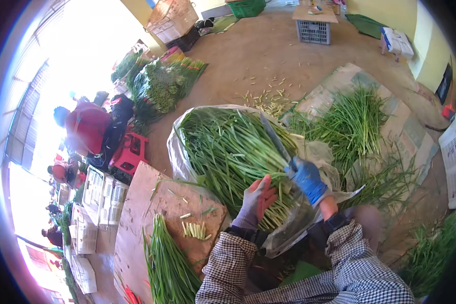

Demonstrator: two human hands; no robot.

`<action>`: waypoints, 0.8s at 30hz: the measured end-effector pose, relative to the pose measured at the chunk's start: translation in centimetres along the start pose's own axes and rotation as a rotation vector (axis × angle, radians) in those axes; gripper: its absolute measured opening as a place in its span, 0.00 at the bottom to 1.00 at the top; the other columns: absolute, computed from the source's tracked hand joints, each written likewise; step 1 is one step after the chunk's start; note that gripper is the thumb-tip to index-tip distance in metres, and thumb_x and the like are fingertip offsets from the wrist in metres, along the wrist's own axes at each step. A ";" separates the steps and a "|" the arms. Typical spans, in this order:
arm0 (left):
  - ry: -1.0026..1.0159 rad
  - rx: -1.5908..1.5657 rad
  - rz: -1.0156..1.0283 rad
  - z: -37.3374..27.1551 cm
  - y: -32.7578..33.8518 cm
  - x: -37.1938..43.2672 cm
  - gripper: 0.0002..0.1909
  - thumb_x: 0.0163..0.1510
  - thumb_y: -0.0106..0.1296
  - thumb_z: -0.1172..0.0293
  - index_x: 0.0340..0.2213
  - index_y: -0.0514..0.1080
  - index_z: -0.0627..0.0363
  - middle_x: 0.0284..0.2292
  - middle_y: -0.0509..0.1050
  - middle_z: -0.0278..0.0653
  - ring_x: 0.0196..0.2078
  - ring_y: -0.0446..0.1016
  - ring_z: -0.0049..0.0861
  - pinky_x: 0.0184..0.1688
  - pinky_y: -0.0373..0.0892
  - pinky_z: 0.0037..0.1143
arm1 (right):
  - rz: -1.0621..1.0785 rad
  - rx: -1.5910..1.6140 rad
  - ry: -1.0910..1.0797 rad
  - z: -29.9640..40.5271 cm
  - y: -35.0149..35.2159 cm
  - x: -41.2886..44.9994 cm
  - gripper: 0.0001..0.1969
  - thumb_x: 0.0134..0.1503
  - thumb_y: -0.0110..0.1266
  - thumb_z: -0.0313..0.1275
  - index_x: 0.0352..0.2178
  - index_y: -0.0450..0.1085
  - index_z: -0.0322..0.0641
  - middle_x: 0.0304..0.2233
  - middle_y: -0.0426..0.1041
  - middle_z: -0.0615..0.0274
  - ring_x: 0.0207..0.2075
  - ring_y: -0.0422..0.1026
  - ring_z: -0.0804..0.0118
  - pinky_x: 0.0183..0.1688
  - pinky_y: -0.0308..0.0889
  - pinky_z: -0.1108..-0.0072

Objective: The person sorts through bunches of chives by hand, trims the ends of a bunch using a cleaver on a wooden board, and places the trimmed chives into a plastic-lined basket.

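My right hand (307, 181), in a blue glove, grips a long knife (276, 140) whose blade points up and away over a heap of long green stalks (220, 140). White stalk ends meet the glove; whether it also holds some is unclear. Beside it, my left hand (256, 201) wears a grey glove with bare-looking fingertips. Its fingers are spread at the near side of the heap, around no visible stalk. Clear plastic sheeting (178, 142) wraps the heap. On a wooden board (136, 205) to the left lie a neat green bunch (169, 262) and short cut stalk ends (194, 230).
Loose greens (353, 121) lie on flattened sacking (414, 133) at right. Cut ends (269, 102) litter the floor beyond the heap. At left, a person in red (87, 127) bends near a pink stool (131, 152) and white crates (112, 197). Red bands (131, 295) lie on the board.
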State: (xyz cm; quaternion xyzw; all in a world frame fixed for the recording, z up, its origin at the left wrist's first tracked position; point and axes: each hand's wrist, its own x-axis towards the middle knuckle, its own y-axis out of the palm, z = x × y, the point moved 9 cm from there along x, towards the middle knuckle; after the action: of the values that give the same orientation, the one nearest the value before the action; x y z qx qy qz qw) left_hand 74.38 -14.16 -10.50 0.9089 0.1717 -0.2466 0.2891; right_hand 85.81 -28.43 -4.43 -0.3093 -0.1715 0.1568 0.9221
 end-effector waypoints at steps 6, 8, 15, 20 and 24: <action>0.079 0.056 -0.149 -0.5 -0.5 0.6 0.18 0.53 0.58 0.60 0.40 0.70 0.59 0.32 0.73 0.34 0.36 0.73 0.26 0.37 0.70 0.30 | 0.073 0.407 0.050 2.2 4.4 -3.3 0.11 0.52 0.57 0.34 0.26 0.69 0.37 0.23 0.72 0.45 0.28 0.72 0.42 0.29 0.66 0.64; 0.078 0.042 -0.222 0.0 -3.8 0.6 0.17 0.53 0.59 0.64 0.40 0.69 0.60 0.33 0.74 0.35 0.36 0.74 0.26 0.35 0.72 0.31 | 0.096 0.493 0.061 2.0 5.8 -3.6 0.10 0.53 0.57 0.33 0.26 0.70 0.35 0.23 0.73 0.46 0.26 0.74 0.47 0.28 0.66 0.67; 0.029 -0.006 -0.028 -2.8 -3.2 -2.8 0.18 0.53 0.56 0.65 0.42 0.68 0.63 0.33 0.74 0.37 0.33 0.76 0.26 0.35 0.76 0.28 | 0.170 0.425 0.093 0.7 3.7 -3.2 0.12 0.54 0.57 0.35 0.28 0.71 0.34 0.22 0.74 0.51 0.23 0.73 0.61 0.28 0.66 0.72; 0.057 0.018 -0.098 -2.6 -5.1 -3.3 0.19 0.52 0.57 0.65 0.42 0.68 0.63 0.34 0.75 0.38 0.33 0.76 0.26 0.34 0.76 0.28 | 0.166 0.656 0.116 4.2 3.1 -3.4 0.12 0.54 0.57 0.36 0.28 0.71 0.36 0.21 0.73 0.50 0.23 0.73 0.56 0.29 0.67 0.69; 0.012 0.023 -0.056 -2.5 -4.3 -2.6 0.16 0.52 0.56 0.67 0.40 0.69 0.63 0.32 0.75 0.38 0.30 0.77 0.26 0.31 0.76 0.27 | 0.139 0.331 -0.008 5.6 4.8 -3.0 0.12 0.54 0.55 0.37 0.27 0.70 0.38 0.21 0.73 0.46 0.26 0.74 0.47 0.30 0.68 0.65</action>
State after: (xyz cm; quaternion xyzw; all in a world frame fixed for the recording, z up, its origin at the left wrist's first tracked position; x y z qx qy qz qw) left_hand 71.15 -9.72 -9.19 0.9084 0.1961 -0.2510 0.2707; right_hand 80.00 -23.11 -3.88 -0.1640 -0.1251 0.2475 0.9467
